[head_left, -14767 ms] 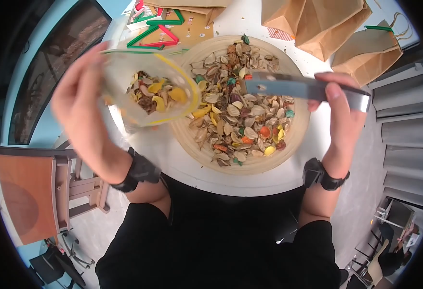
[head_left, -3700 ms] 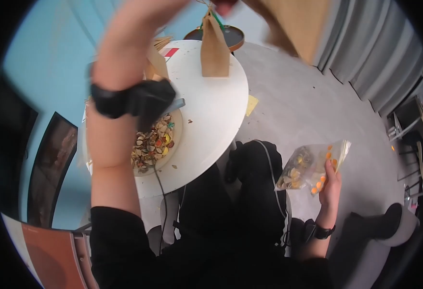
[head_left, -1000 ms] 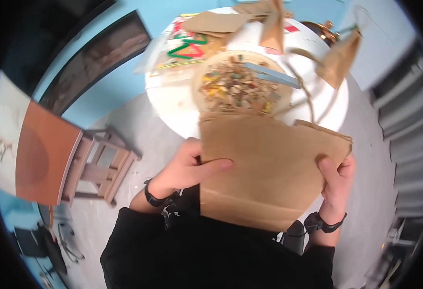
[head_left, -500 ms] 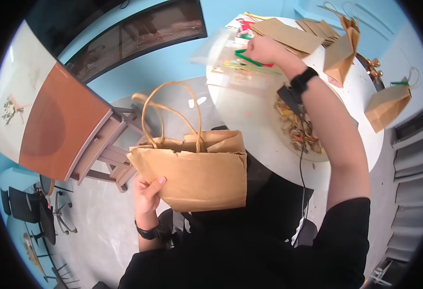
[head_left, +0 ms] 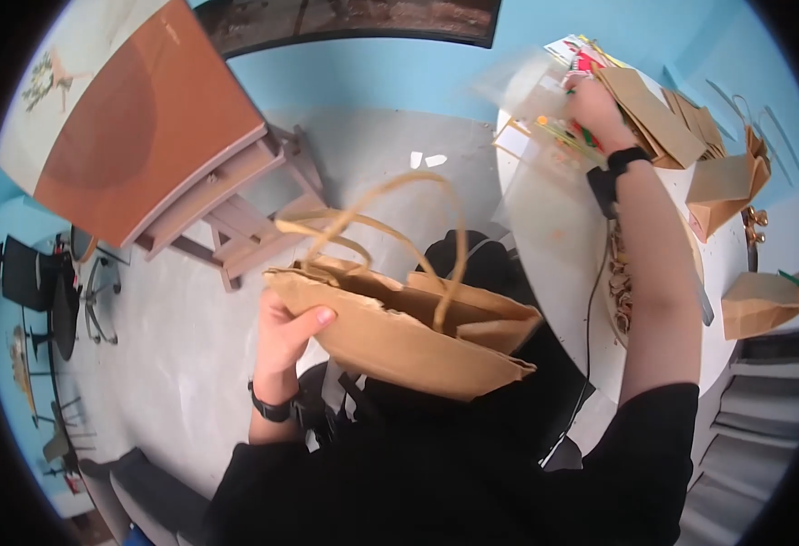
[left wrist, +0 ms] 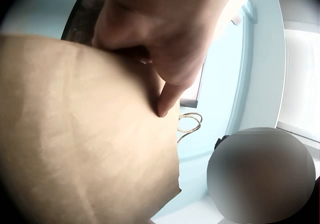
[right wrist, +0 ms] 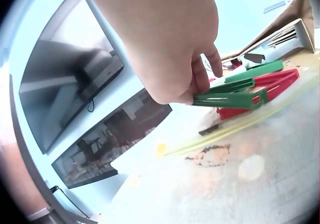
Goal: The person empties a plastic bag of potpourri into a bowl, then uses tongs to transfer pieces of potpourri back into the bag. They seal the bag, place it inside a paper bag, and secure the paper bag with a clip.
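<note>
My left hand (head_left: 288,344) grips a brown paper bag (head_left: 409,350) by its upper corner, thumb on the outer face. Its two twisted handles stand up and its mouth gapes. In the left wrist view the paper bag (left wrist: 80,129) fills much of the picture, a finger pressed against it. Across the table, my right hand (head_left: 597,111) is among the coloured clips. The right wrist view shows its fingers and thumb pinching the end of a green bag-sealing clip (right wrist: 227,101). Red clips (right wrist: 282,83) and another green clip (right wrist: 257,71) lie just behind it.
On the white table (head_left: 554,282), a plate of dried petals (head_left: 618,291) is partly hidden by my right forearm. Flat paper bags (head_left: 650,118), a standing bag (head_left: 727,187) and a clipped bag (head_left: 763,305) are along the far side. A brown-topped wooden stand (head_left: 149,118) is at left.
Earlier my right hand held tongs, then a zip bag. One second ago both hands held the paper bag; my right hand has since left it for the clips. The bag has tilted.
</note>
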A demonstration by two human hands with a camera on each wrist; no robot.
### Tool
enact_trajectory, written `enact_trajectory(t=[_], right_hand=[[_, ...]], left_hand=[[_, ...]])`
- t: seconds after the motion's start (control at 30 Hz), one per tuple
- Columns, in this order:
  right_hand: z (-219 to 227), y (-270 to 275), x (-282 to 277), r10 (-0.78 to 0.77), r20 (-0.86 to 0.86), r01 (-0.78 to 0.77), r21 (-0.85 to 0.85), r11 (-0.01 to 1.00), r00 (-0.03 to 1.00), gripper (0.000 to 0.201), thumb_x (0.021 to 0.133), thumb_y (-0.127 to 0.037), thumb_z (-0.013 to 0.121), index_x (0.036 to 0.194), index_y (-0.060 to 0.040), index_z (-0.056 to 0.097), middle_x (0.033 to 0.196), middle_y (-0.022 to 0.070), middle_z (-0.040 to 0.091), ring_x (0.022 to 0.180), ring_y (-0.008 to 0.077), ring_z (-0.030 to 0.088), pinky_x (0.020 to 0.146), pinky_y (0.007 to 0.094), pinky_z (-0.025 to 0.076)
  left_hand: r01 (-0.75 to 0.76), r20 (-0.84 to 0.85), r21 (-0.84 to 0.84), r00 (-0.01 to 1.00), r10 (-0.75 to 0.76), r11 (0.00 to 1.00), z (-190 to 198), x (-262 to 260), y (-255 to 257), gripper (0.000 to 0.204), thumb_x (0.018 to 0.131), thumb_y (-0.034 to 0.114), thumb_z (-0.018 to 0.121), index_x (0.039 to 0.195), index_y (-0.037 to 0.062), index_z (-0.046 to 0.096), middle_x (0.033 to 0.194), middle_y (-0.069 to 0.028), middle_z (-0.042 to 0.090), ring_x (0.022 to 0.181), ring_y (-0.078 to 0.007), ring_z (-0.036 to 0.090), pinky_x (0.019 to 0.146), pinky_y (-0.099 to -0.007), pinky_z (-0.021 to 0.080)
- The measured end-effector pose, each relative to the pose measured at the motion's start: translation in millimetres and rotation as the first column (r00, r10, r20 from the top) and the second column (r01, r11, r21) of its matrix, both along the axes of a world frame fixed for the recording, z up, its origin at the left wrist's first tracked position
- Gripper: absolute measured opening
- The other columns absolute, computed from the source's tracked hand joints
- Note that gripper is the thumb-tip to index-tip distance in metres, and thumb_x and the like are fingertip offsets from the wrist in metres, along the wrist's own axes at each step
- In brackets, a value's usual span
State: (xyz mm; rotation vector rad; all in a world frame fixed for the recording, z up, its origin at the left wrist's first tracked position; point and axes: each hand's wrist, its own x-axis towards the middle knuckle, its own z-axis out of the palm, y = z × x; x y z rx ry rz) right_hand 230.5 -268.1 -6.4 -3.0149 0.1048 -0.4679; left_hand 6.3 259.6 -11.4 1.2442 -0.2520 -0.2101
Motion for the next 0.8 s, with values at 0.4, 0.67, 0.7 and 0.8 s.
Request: enact_trajectory(t=[0.4, 0.67, 0.7, 0.8], right_hand=[[205.9, 98.1, -252.6, 0.106, 0.517, -0.519, 0.780, 0.350, 0.849, 0.048, 0.095, -0.022, 0.054, 0.134, 0.0065, 0.049, 0.100, 0.0105, 0.062, 0.096, 0.0178, 0.060, 0.094, 0.0360, 0.048], [165.5, 153.7, -370.8, 0.164, 0.501, -0.528, 0.802, 0.280, 0.849, 0.031, 0.090, -0.004, 0.059, 0.118, 0.0083, 0.053, 0.095, 0.0141, 0.066, 0.088, 0.0221, 0.067, 0.079, 0.0352, 0.057], [161.6, 155.4, -371.4, 0.160, 0.510, -0.534, 0.803, 0.263, 0.845, 0.031, 0.089, 0.000, 0.059, 0.118, 0.0081, 0.053, 0.098, 0.0141, 0.067, 0.091, 0.0221, 0.068, 0.081, 0.0347, 0.056], [160.3, 154.1, -373.0, 0.209, 0.435, -0.481, 0.816, 0.320, 0.876, 0.029, 0.088, 0.004, 0.061, 0.116, 0.0072, 0.054, 0.101, 0.0128, 0.067, 0.093, 0.0194, 0.068, 0.084, 0.0313, 0.055]], left_hand=[[-0.046, 0.089, 0.109, 0.995, 0.037, 0.993, 60.0, -20.0, -67.2, 0.025, 0.087, 0.002, 0.070, 0.111, -0.0032, 0.065, 0.098, -0.0064, 0.070, 0.086, -0.0109, 0.065, 0.075, -0.0254, 0.052], [0.023, 0.199, 0.181, 0.978, -0.059, 0.983, 74.9, -42.1, -117.4, 0.023, 0.088, 0.003, 0.070, 0.110, -0.0031, 0.066, 0.095, -0.0048, 0.070, 0.083, -0.0099, 0.064, 0.074, -0.0243, 0.051], [0.024, 0.221, 0.191, 0.973, -0.067, 0.981, 76.8, -45.1, -122.5, 0.023, 0.087, 0.003, 0.070, 0.109, -0.0034, 0.066, 0.095, -0.0046, 0.070, 0.083, -0.0099, 0.064, 0.074, -0.0242, 0.051], [0.029, 0.278, 0.208, 0.957, -0.087, 0.978, 83.2, -55.5, -136.5, 0.020, 0.087, 0.002, 0.070, 0.106, -0.0044, 0.067, 0.093, -0.0049, 0.070, 0.082, -0.0098, 0.064, 0.073, -0.0239, 0.050]])
